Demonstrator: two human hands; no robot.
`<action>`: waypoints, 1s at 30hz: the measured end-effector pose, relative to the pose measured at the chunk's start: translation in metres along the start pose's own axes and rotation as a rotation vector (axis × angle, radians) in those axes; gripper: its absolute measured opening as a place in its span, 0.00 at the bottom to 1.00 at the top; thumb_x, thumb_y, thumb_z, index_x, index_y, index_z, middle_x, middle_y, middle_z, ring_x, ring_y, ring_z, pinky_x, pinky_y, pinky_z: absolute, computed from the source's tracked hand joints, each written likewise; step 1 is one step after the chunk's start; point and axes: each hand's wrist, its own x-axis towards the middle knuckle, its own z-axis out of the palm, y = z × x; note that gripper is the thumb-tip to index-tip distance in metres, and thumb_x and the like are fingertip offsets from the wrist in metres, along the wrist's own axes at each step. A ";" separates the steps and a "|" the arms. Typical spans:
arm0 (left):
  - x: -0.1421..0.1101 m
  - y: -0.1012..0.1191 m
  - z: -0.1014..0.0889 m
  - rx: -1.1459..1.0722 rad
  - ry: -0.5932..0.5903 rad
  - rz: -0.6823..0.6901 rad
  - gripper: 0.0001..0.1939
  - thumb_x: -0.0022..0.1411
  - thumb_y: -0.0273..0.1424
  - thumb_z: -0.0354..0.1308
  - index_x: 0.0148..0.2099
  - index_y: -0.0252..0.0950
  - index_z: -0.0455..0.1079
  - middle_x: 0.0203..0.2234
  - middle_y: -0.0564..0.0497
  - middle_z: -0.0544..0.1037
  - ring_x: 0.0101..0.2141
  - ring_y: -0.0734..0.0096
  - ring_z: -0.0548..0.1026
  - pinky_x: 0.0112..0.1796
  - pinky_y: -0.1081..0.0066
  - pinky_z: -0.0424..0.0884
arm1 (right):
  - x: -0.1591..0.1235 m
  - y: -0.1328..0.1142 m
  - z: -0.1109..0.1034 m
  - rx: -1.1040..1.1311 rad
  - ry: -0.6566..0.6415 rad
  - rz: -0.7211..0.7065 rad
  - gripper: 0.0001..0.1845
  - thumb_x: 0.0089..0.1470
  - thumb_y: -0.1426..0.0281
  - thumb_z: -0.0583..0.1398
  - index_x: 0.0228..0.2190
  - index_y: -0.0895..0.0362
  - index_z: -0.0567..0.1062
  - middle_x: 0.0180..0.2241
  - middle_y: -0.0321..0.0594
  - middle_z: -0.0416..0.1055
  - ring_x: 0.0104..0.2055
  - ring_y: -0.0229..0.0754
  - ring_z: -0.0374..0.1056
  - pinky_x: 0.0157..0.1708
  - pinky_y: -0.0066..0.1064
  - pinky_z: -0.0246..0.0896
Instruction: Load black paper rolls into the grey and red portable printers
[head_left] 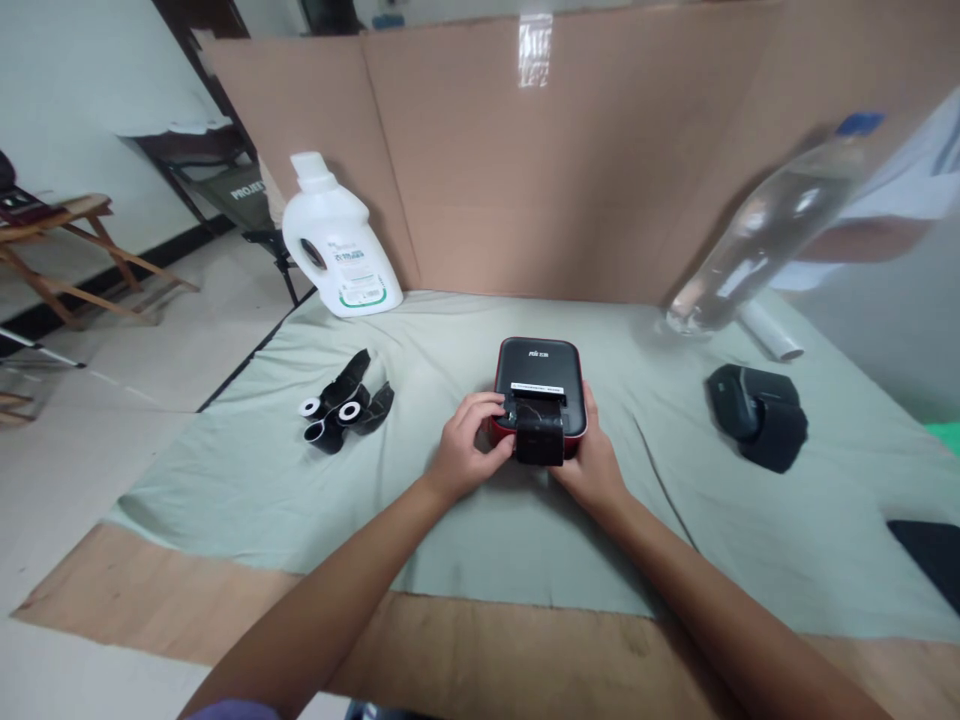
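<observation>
A small black portable printer (540, 358) with red sides stands on the cloth in front of me. A glossy black strip (540, 440) curls out of its slot and hangs over the near edge. Around the printer's right side wraps my right hand (596, 465), its fingers partly hidden behind the body. My left hand (466, 450) grips the left near corner, fingertips on the top beside the strip and thumb lower down by the strip's edge. Left of the hands lie several small rolls of black strip (330, 430) with white cores, partly unwound.
A white detergent bottle (345, 250) and a large clear bottle (765, 240) with a blue cap stand at the back before a cardboard panel (525, 180). At right are a black object (757, 415), a white tube (771, 330) and a dark flat item (930, 555). Green cloth (525, 560) covers the table.
</observation>
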 end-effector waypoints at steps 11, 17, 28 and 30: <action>0.011 -0.008 -0.007 -0.147 -0.078 -0.044 0.14 0.60 0.38 0.68 0.46 0.39 0.74 0.40 0.46 0.76 0.32 0.69 0.71 0.30 0.70 0.69 | 0.000 -0.004 -0.002 0.025 -0.008 0.000 0.61 0.48 0.57 0.68 0.73 0.56 0.43 0.54 0.55 0.75 0.51 0.61 0.75 0.47 0.51 0.71; 0.004 -0.013 -0.004 -0.110 -0.074 -0.051 0.16 0.64 0.39 0.65 0.52 0.39 0.73 0.47 0.43 0.76 0.38 0.65 0.75 0.34 0.66 0.73 | 0.002 0.000 0.000 0.023 0.005 -0.025 0.60 0.49 0.56 0.68 0.72 0.56 0.44 0.56 0.56 0.73 0.52 0.63 0.74 0.50 0.53 0.70; 0.000 -0.014 -0.001 -0.049 -0.118 -0.006 0.24 0.66 0.38 0.62 0.62 0.40 0.65 0.59 0.39 0.70 0.57 0.51 0.72 0.55 0.52 0.73 | 0.009 -0.009 -0.027 0.107 0.261 -0.309 0.23 0.66 0.60 0.50 0.52 0.53 0.78 0.53 0.48 0.75 0.55 0.56 0.71 0.52 0.51 0.69; 0.001 -0.011 -0.002 -0.057 -0.121 -0.011 0.25 0.67 0.39 0.61 0.63 0.41 0.65 0.59 0.39 0.70 0.59 0.51 0.71 0.57 0.52 0.72 | 0.025 -0.022 -0.039 0.039 0.219 -0.300 0.18 0.65 0.62 0.52 0.42 0.52 0.81 0.44 0.46 0.79 0.49 0.53 0.74 0.50 0.48 0.70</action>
